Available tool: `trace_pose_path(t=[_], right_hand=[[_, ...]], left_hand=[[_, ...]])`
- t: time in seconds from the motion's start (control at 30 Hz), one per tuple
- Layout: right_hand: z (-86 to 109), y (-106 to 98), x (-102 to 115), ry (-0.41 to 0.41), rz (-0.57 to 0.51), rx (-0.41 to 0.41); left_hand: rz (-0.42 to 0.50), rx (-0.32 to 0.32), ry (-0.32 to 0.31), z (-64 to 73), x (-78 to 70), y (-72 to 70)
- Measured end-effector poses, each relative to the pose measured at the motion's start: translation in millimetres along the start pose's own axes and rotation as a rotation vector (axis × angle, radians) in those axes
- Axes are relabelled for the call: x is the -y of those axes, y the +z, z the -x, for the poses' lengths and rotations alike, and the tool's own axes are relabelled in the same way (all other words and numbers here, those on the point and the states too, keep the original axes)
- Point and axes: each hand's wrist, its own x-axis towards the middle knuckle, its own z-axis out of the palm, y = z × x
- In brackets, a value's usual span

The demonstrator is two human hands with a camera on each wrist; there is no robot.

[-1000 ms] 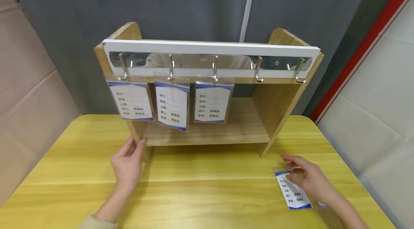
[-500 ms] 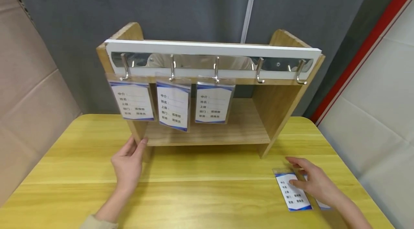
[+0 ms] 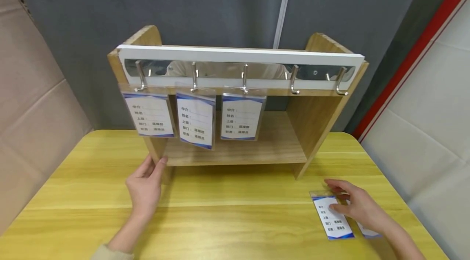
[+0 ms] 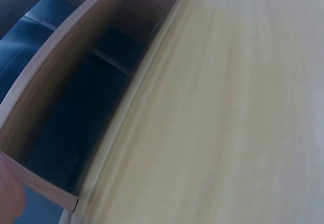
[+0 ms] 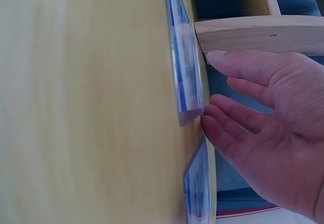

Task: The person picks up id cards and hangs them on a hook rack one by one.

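Observation:
In the head view, my left hand (image 3: 145,186) grips the lower left side panel of a wooden shelf rack (image 3: 235,157), with the thumb at its front edge. Only part of that thumb (image 4: 9,193) shows in the left wrist view. My right hand (image 3: 361,207), fingers loosely bent and holding nothing, hovers over two clear-sleeved badge cards on the table. One badge card (image 3: 332,221) lies mostly uncovered; the other card (image 3: 368,232) is partly hidden beneath the hand. Whether the fingertips touch either card, I cannot tell.
A white rail (image 3: 238,54) with several metal hooks (image 3: 293,80) runs across the rack's top front. Three badge cards hang from it: a left card (image 3: 148,115), a middle card (image 3: 194,121) and a right card (image 3: 242,118). A grey partition (image 3: 220,3) stands behind.
My right hand has shifted slightly right, off the nearer card, so more of both table cards shows. The left hand keeps its grip on the rack.

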Motion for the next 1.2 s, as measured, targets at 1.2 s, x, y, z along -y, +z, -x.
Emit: trace_pose_path(t=[1.2], right_hand=[[-12.9, -6.1, -13.5, 0.093, -0.075, 0.084]], left_hand=[[-0.009, 0.004, 0.005, 0.8, -2.4, 0.5]])
